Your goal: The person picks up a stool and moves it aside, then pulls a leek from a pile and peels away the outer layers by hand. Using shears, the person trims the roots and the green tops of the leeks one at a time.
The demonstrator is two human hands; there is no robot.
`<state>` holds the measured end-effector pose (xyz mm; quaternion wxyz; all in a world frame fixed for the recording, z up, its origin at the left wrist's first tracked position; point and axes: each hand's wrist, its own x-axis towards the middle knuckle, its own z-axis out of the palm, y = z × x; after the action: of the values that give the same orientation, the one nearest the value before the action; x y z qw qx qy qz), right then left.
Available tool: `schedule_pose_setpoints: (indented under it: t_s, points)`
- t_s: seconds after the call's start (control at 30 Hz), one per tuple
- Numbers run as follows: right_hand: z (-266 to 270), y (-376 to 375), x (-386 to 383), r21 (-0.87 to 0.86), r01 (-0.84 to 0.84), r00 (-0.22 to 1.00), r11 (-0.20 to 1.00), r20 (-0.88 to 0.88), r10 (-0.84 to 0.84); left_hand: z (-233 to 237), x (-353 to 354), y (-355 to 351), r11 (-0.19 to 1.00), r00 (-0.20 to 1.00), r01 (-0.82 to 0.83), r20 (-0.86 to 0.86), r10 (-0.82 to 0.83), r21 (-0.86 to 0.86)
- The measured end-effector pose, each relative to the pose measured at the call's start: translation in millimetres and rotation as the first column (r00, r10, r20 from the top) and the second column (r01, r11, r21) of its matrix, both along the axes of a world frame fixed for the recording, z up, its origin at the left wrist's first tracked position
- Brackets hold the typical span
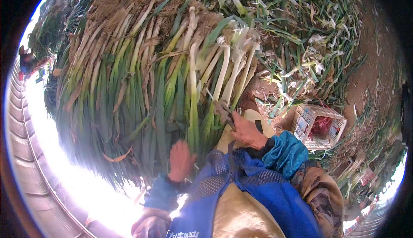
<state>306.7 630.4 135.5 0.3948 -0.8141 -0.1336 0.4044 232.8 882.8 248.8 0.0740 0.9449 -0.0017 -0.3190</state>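
A large heap of green onions (124,72) lies in front of me, with brown roots at the far end and long green leaves toward me. My right hand (249,132) is closed around a small knife (224,112) with a cloth-like wrapped handle, its thin tip pointing up and left at the stalks. Several paler, peeled green onions (226,68) lie on the heap's right side, just beyond that hand. Low over the leaf ends, my left hand (180,160) is smeared by motion, close to the stalk nearest my lap.
To the right stands a white plastic crate (320,126) holding red string. Stripped leaves and peelings (301,36) are strewn over the ground at upper right, beside bare soil (365,44). Another person (26,61) shows at the far left edge.
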Motion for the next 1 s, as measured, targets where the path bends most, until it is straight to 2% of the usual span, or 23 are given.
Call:
schedule_pose_setpoints:
  t_s: [0.07, 0.1, 0.13, 0.2, 0.3, 0.33, 0.43, 0.5, 0.6, 0.7, 0.8, 0.9, 1.0]
  points:
    - [-6.8, 7.4, 7.4, 0.004, 0.01, 1.0, 1.0, 0.026, -0.01, -30.7, 52.5, -13.1, 0.983, 0.962, -0.02, 0.265, 0.068, -0.18]
    - [-11.2, 11.5, 11.8, 0.005, 0.019, 0.999, 1.0, 0.04, -0.019, -46.7, 84.1, -20.8, 0.985, 0.932, -0.015, 0.354, 0.077, -0.174]
    - [-15.8, 13.8, 15.8, -0.005, 0.029, 0.999, 1.0, 0.035, -0.029, -78.2, 108.9, -21.9, 0.95, 0.911, -0.117, 0.35, 0.218, -0.288]
    - [-24.1, 16.9, 20.7, -0.029, 0.055, 0.998, 0.998, 0.019, -0.055, -148.1, 144.9, -28.5, 0.902, 0.881, -0.323, 0.257, 0.397, -0.286]
    - [-25.5, 13.7, 19.1, -0.041, 0.106, 0.986, 0.994, 0.131, -0.099, -177.2, 171.7, -42.2, 0.849, 0.873, -0.473, 0.007, 0.488, -0.236]
    - [-19.8, 13.0, 20.6, -0.047, 0.12, 0.988, 0.992, 0.107, -0.115, -180.0, 171.7, -42.1, 0.886, 0.896, -0.414, 0.077, 0.437, -0.209]
    - [-3.7, 9.9, 21.0, -0.051, 0.115, 0.992, 0.992, 0.062, -0.112, -183.0, 165.7, -42.2, 0.872, 0.879, -0.466, 0.032, 0.475, -0.147]
    - [0.7, 11.1, 16.0, -0.038, 0.056, 0.996, 0.998, 0.073, -0.053, -183.6, 162.9, -37.1, 0.853, 0.86, -0.491, 0.057, 0.506, -0.175]
    - [-12.5, 24.9, 28.8, -0.07, 0.087, 0.995, 0.994, 0.047, -0.084, -168.5, 157.9, -26.4, 0.858, 0.869, -0.466, 0.073, 0.49, -0.213]
    - [-17.2, 29.8, 45.4, -0.095, 0.162, 0.972, 0.982, 0.184, -0.143, -165.7, 150.6, -19.9, 0.878, 0.889, -0.438, 0.052, 0.455, -0.194]
    - [13.9, 18.3, 33.6, -0.009, 0.075, 0.997, 0.997, 0.025, -0.075, -179.4, 131.5, -10.4, 0.871, 0.884, -0.432, 0.084, 0.461, -0.235]
    - [17.6, 18.2, 20.0, -0.017, 0.041, 0.999, 0.999, 0.024, -0.041, -175.7, 121.8, -9.3, 0.857, 0.871, -0.451, 0.088, 0.484, -0.25]
    - [-4.5, 37.3, 55.7, -0.025, 0.104, 0.993, 0.994, 0.067, -0.102, -164.6, 105.6, -18.6, 0.85, 0.868, -0.473, 0.043, 0.495, -0.233]
